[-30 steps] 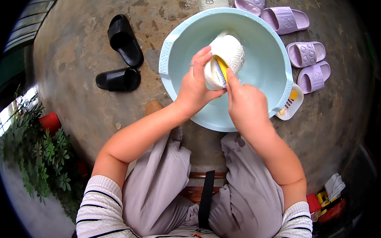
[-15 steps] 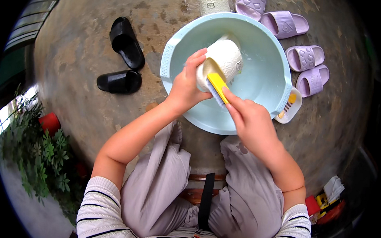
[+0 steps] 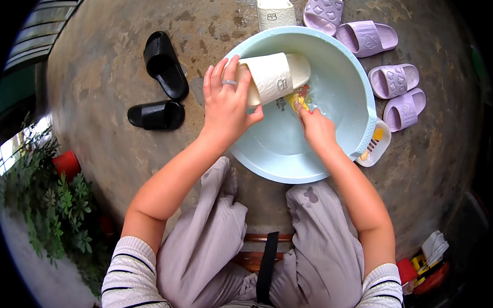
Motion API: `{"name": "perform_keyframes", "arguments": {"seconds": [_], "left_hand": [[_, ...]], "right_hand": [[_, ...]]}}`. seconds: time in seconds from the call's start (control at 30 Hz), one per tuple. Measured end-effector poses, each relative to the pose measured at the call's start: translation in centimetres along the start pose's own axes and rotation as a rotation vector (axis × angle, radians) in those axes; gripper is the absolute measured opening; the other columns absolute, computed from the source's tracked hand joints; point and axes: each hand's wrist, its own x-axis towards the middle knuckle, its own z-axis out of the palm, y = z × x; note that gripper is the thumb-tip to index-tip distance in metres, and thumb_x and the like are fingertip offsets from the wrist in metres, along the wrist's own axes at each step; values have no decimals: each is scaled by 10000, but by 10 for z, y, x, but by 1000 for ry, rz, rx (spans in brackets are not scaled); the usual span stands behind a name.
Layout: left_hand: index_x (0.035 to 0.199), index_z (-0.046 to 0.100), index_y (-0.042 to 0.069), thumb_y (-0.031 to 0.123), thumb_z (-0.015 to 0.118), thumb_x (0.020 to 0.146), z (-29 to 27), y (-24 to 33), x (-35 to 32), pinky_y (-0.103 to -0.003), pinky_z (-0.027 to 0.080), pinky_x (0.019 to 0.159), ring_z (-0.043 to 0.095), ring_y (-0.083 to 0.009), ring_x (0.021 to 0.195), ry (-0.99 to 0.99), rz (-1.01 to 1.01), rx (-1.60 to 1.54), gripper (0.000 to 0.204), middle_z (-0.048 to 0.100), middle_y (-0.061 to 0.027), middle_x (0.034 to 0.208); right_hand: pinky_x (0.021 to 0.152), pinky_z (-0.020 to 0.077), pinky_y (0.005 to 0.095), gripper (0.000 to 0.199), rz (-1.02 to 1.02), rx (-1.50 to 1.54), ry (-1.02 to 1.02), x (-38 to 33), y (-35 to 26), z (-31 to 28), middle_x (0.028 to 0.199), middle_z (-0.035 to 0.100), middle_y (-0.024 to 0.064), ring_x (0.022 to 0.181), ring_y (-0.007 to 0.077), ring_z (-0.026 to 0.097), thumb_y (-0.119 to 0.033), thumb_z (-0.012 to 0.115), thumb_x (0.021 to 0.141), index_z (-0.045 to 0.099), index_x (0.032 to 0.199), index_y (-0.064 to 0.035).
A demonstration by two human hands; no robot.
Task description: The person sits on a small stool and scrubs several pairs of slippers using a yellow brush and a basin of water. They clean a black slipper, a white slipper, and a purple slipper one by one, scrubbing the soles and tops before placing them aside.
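Observation:
My left hand (image 3: 226,101) grips a white slide slipper (image 3: 272,79) by one end and holds it tilted over the left part of a pale blue basin (image 3: 363,85). The slipper's strap faces up, and its other end points to the right. Low inside the basin, my right hand (image 3: 318,130) is closed around a yellow scrubbing brush (image 3: 299,103). The brush is just below the slipper, at some shallow water; its bristles are hidden. Whether the brush touches the slipper I cannot tell.
Another white slipper (image 3: 275,14) lies behind the basin. Lilac slippers (image 3: 394,82) lie along its right, by a white soap dish (image 3: 378,143). Two black slippers (image 3: 165,64) are on the left. A leafy plant (image 3: 65,202) and red pot (image 3: 67,164) stand at far left.
The slipper has turned from upright to lengthwise, strap up, and my left hand has shifted left with it. My right hand has taken the brush off the slipper and down into the basin.

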Motion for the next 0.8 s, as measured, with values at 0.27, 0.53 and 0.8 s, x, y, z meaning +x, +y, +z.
{"name": "perform_keyframes", "arguments": {"seconds": [0.27, 0.53, 0.8], "left_hand": [[1178, 545, 31, 232, 934, 489, 22, -23, 14, -489, 421, 1045, 505, -401, 1256, 40, 70, -227, 817, 533, -196, 1332], [1363, 516, 173, 269, 918, 477, 6, -15, 18, -514, 372, 1083, 493, -347, 1271, 23, 146, -137, 978, 536, -127, 1331], [1333, 561, 189, 309, 916, 459, -2, -24, 14, -497, 381, 1032, 521, -304, 1213, 65, 101, -136, 951, 565, -73, 1256]], "right_hand": [[707, 522, 433, 342, -53, 316, 275, -3, 23, -70, 900, 674, 148, 790, 345, 658, -192, 620, 949, 654, 1289, -200], [659, 504, 302, 306, -336, 772, 120, 28, 4, -71, 928, 730, 91, 725, 154, 659, -144, 677, 926, 693, 1230, -108], [588, 510, 246, 123, -270, 903, 83, 31, -26, -93, 718, 713, 66, 638, 98, 657, -121, 715, 891, 732, 987, -47]]}}
